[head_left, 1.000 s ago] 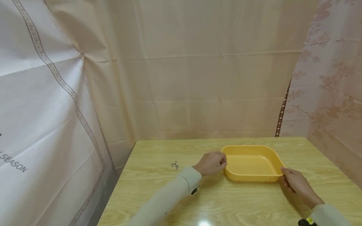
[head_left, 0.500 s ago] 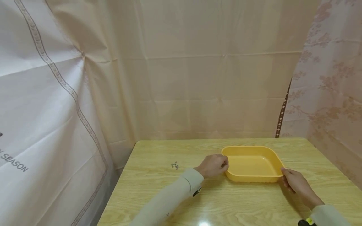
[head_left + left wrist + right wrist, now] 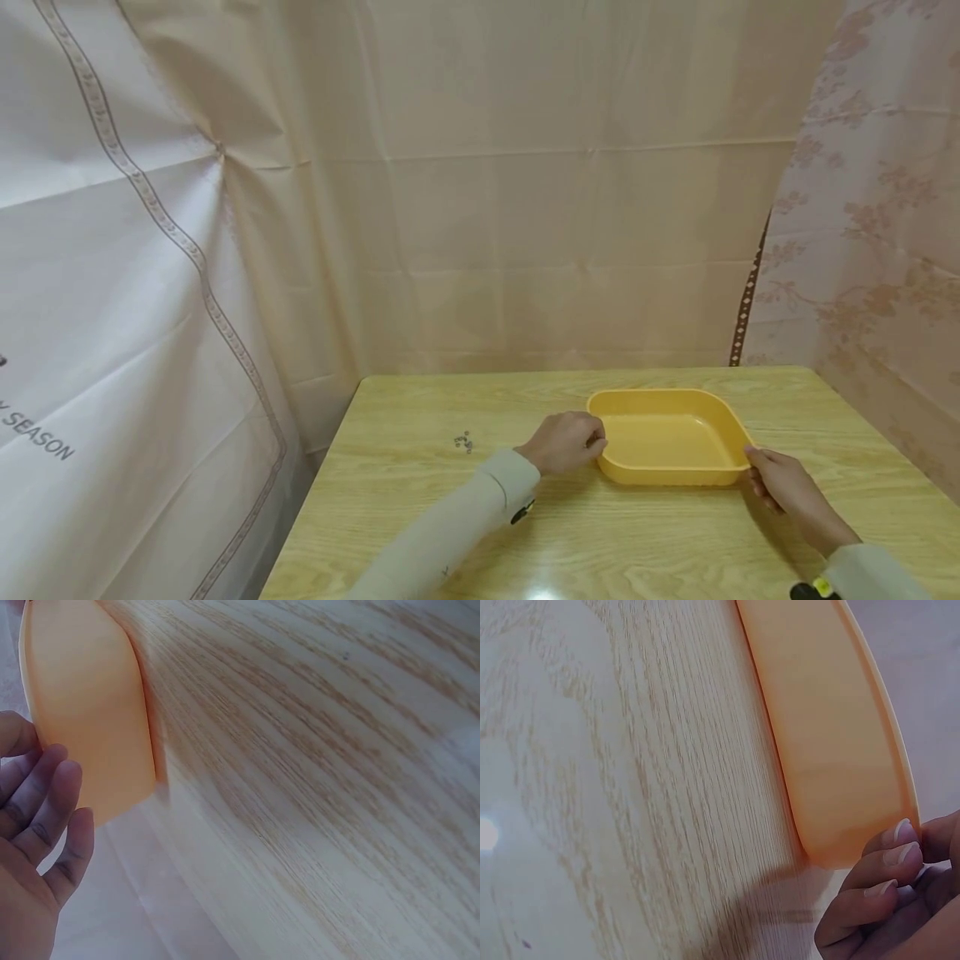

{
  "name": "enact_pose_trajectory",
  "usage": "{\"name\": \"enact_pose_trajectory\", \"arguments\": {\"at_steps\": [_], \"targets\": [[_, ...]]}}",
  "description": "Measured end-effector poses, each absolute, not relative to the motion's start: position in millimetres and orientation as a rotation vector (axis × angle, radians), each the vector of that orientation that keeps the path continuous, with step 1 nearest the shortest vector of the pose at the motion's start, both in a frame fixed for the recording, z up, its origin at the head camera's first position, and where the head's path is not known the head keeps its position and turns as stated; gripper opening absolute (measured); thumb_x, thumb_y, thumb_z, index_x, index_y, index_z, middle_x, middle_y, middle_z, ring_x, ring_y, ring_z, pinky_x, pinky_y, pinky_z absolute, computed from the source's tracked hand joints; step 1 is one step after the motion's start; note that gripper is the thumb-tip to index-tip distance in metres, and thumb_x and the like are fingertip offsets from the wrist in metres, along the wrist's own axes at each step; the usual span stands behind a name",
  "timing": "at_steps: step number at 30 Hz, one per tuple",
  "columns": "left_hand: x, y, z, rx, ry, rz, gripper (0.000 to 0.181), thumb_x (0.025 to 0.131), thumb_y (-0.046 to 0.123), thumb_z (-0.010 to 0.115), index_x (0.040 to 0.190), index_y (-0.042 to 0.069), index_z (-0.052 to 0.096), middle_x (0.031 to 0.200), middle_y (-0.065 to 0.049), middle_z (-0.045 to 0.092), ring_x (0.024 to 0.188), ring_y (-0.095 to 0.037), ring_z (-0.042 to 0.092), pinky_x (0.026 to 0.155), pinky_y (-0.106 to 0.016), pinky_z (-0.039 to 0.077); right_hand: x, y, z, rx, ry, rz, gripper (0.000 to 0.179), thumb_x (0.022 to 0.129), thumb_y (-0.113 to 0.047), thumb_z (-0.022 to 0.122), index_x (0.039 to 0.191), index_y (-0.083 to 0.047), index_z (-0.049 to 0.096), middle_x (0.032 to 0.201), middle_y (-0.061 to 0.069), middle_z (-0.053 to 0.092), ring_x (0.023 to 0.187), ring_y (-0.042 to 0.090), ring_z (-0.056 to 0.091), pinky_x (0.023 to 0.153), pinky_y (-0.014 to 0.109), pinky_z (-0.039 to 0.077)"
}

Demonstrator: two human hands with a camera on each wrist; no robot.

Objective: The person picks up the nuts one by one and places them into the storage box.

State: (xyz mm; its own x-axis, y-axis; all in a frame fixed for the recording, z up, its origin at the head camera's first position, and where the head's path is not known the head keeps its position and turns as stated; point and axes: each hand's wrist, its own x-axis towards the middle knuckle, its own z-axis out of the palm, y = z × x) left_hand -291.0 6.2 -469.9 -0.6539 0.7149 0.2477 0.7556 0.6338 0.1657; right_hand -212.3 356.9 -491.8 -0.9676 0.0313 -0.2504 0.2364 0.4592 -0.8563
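Observation:
A yellow, round-cornered plastic tray [image 3: 667,477] rests on the wooden table, its inside bare. At its left end my left hand [image 3: 564,443] grips the rim, thumb over the edge and fingers along the outer wall. The left wrist view shows those fingers [image 3: 64,787] against the tray's side [image 3: 97,712]. My right hand [image 3: 787,490] pinches the rim at the near right corner. In the right wrist view its curled fingers [image 3: 870,892] lie under the edge of the tray wall [image 3: 832,735], with the thumb partly cut off by the frame.
A small cluster of tiny grey metallic pieces [image 3: 465,442] lies on the wood-grain table [image 3: 397,500], left of the tray. Pale curtains [image 3: 480,208] hang behind the table and on both sides. A bright light reflection shows at the table's near edge.
My left hand has shifted slightly right and down along the tray's left end over the past second. The tray and my right hand stay practically where they were.

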Motion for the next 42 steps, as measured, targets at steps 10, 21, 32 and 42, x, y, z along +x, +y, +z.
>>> {"name": "enact_pose_trajectory", "arguments": {"at_steps": [10, 21, 32, 42], "targets": [[-292.0, 3.4, -471.3, -1.226, -2.677, -0.388, 0.016, 0.105, 0.027, 0.060, 0.100, 0.020, 0.074, 0.089, 0.014, 0.066, 0.071, 0.007, 0.050, 0.062, -0.008, 0.041, -213.8, 358.7, -489.2, 0.248, 2.448, -1.527, 0.053, 0.112, -0.049, 0.025, 0.087, -0.010, 0.052, 0.073, -0.002, 0.051, 0.058, 0.009, 0.045, 0.056, 0.026, 0.042], [-293.4, 0.9, -474.5, -1.218, -2.657, -0.414, 0.014, 0.104, 0.027, 0.062, 0.100, 0.021, 0.074, 0.089, 0.015, 0.065, 0.073, 0.007, 0.051, 0.063, -0.008, 0.042, -216.2, 368.9, -487.7, 0.196, 2.414, -1.471, 0.049, 0.112, -0.046, 0.032, 0.091, -0.008, 0.053, 0.074, -0.001, 0.050, 0.060, 0.012, 0.045, 0.056, 0.028, 0.041], [-299.8, -24.4, -476.6, -1.168, -2.658, -0.490, 0.013, 0.106, 0.030, 0.060, 0.105, 0.020, 0.070, 0.089, 0.015, 0.063, 0.073, 0.006, 0.051, 0.061, -0.010, 0.042, -217.5, 371.0, -490.2, 0.192, 2.435, -1.481, 0.048, 0.112, -0.047, 0.035, 0.093, -0.006, 0.053, 0.075, 0.000, 0.052, 0.059, 0.011, 0.045, 0.055, 0.028, 0.043], [-303.8, -78.8, -479.6, -1.058, -2.703, -0.470, 0.010, 0.104, 0.026, 0.063, 0.102, 0.020, 0.071, 0.088, 0.013, 0.064, 0.074, 0.003, 0.054, 0.062, -0.014, 0.045, -216.3, 372.0, -492.5, 0.177, 2.441, -1.489, 0.049, 0.111, -0.050, 0.036, 0.094, -0.007, 0.053, 0.075, -0.002, 0.052, 0.058, 0.010, 0.047, 0.054, 0.028, 0.045]]}}
